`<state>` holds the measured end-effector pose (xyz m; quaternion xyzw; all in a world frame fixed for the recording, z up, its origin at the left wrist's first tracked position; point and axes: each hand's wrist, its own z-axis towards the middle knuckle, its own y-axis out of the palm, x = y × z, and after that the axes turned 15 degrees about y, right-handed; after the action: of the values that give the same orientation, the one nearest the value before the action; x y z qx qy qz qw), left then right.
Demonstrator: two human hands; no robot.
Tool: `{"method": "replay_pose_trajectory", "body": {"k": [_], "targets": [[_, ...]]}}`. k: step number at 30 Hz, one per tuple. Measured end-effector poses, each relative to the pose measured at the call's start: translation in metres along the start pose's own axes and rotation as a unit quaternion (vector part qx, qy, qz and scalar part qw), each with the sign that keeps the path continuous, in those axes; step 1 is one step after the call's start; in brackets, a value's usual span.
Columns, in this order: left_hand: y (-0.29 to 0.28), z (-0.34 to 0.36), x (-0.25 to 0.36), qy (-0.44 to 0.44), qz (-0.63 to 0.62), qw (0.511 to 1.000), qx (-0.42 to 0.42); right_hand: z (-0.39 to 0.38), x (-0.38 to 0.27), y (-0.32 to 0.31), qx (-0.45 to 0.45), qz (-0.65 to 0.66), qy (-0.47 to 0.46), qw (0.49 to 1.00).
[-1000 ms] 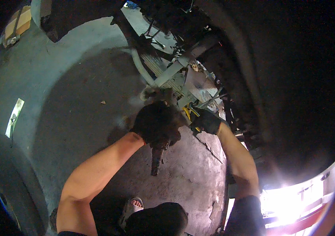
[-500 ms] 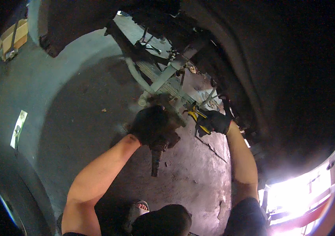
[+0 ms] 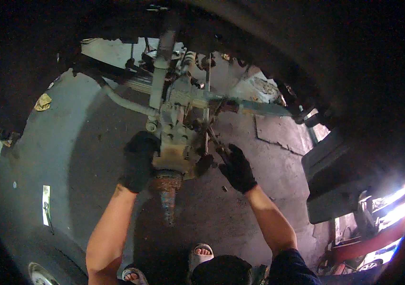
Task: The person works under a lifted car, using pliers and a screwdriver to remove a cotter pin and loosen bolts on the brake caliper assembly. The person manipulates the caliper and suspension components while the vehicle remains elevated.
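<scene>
My left hand [image 3: 138, 156], in a black glove, lies against the left side of a grey, rust-stained steering knuckle [image 3: 174, 152]; its fingers are too dark to make out. A rusty threaded spindle [image 3: 167, 190] sticks out from the knuckle toward me. My right hand [image 3: 235, 168], also gloved, is closed on the pliers [image 3: 216, 142], which point up at the thin rods and brackets right of the knuckle. Behind these are a grey curved tube [image 3: 124, 99] and an upright arm [image 3: 157, 85].
The dark wheel arch [image 3: 307, 57] surrounds the work. A black flap [image 3: 331, 185] hangs at right beside red metalwork [image 3: 369, 242]. A pale strip [image 3: 46, 204] lies on the floor [image 3: 98, 180] at left, near a wheel [image 3: 38, 275]. My sandalled feet [image 3: 201, 253] are below.
The view has swung, bringing the knuckle upright into the middle. My left hand has shifted to its left side, uncovering its front. My right hand has moved lower with the pliers.
</scene>
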<state>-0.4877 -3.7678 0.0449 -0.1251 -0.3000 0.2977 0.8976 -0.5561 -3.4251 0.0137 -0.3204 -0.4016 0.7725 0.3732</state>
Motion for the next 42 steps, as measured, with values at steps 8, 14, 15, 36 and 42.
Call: {"method": "replay_pose_trajectory", "body": {"k": [8, 14, 15, 36, 42], "targets": [[-0.023, 0.009, 0.014, -0.186, -0.169, 0.967, -0.046, 0.076, -0.002, -0.008, 0.043, 0.071, -0.067, 0.994], [-0.034, 0.111, -0.032, 0.094, 0.194, 0.941, -0.262, 0.108, 0.001, -0.024, 0.009, 0.141, 0.007, 0.990], [-0.021, 0.126, -0.045, 0.059, 0.143, 0.954, -0.255, 0.111, 0.001, -0.024, 0.003, 0.146, -0.002, 0.989], [0.033, 0.115, -0.097, 0.076, 0.103, 0.967, -0.220, 0.124, 0.001, -0.023, 0.059, 0.113, -0.062, 0.990], [0.034, 0.115, -0.094, 0.067, 0.052, 0.976, -0.200, 0.125, -0.003, -0.020, 0.042, 0.167, -0.052, 0.984]]}}
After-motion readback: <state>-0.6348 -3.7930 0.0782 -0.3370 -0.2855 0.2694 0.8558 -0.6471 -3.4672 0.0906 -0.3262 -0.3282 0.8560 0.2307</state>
